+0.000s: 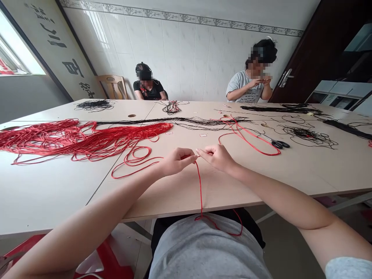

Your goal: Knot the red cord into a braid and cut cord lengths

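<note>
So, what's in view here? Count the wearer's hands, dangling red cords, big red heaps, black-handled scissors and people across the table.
Wearer's hands: 2 (left hand, right hand)
Dangling red cord: 1
Big red heap: 1
Black-handled scissors: 1 pair
People across the table: 2 (person in black, person in grey)
Total: 7

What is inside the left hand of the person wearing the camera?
The left hand pinches a red cord, which hangs down below it. The rest of the grip is curled over, so anything deeper inside is covered and cannot be seen.
</note>
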Action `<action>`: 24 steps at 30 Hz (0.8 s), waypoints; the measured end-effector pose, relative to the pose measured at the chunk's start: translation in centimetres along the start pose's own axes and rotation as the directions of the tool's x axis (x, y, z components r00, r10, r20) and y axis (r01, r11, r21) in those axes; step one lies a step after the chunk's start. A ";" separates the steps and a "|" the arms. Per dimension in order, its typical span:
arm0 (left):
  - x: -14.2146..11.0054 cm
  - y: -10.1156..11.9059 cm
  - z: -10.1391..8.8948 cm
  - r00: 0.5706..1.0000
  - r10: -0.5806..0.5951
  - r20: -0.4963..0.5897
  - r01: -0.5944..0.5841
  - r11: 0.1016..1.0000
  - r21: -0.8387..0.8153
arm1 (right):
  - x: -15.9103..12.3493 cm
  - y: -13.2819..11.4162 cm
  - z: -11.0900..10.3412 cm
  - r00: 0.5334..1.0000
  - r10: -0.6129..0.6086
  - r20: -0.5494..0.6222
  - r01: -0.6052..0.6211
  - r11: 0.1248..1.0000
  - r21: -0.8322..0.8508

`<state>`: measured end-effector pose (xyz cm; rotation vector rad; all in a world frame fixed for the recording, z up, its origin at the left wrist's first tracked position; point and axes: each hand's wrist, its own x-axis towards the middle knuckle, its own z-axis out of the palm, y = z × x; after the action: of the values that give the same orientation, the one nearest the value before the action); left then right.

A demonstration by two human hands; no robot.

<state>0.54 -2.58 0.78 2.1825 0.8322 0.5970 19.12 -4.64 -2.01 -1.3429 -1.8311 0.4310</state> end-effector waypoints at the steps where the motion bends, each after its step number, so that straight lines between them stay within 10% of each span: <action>1: 0.0 0.0 0.1 1.000 0.004 0.000 -0.004 1.000 -0.005 | 0.0 -0.1 0.0 1.000 0.011 0.001 -0.011 0.999 0.031; 20: 0.3 -0.6 0.5 1.000 -0.013 -0.026 0.011 0.997 -0.078 | 1.2 -0.1 -0.4 0.991 0.063 0.117 -0.085 0.978 0.189; 24: 0.5 -1.2 0.4 0.979 -0.188 -0.075 0.171 0.968 -0.182 | 2.1 1.2 -0.8 0.988 0.032 -0.151 -0.033 0.999 -0.001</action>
<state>0.73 -1.79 -0.29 1.9095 0.9770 0.6574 20.26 -2.40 -1.42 -1.3717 -1.6882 0.3333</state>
